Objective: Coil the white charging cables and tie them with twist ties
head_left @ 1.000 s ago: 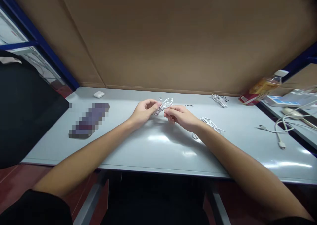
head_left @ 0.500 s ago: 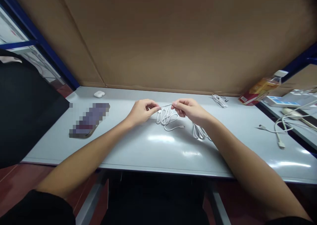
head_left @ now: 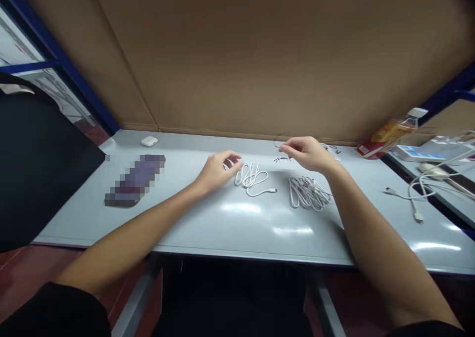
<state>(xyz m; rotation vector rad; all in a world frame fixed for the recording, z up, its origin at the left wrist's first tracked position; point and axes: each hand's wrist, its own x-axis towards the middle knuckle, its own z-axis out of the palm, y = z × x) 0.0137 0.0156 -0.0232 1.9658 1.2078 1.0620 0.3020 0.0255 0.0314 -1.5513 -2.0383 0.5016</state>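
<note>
A loosely coiled white cable (head_left: pixel 252 177) lies on the grey table (head_left: pixel 230 223). My left hand (head_left: pixel 218 169) rests just left of it, fingers loosely spread, fingertips at the coil's edge, holding nothing. My right hand (head_left: pixel 307 154) is lifted further back and to the right, its fingers pinched on a thin black wire tie (head_left: pixel 279 141) that is faint against the cardboard. Another black tie (head_left: pixel 282 160) lies on the table below it. A second, bundled white cable (head_left: pixel 308 193) lies under my right wrist.
A white earbud case (head_left: pixel 149 140) and a pixelated dark object (head_left: pixel 135 179) sit to the left. Another cable bundle (head_left: pixel 332 151), a lying bottle (head_left: pixel 393 130) and loose white cables (head_left: pixel 415 201) are to the right. A cardboard wall (head_left: pixel 260 55) closes off the back.
The coiled cable came down from both hands onto the table. The tie, stretched between both hands half a second ago, left my left hand; my right hand carried it back and right.
</note>
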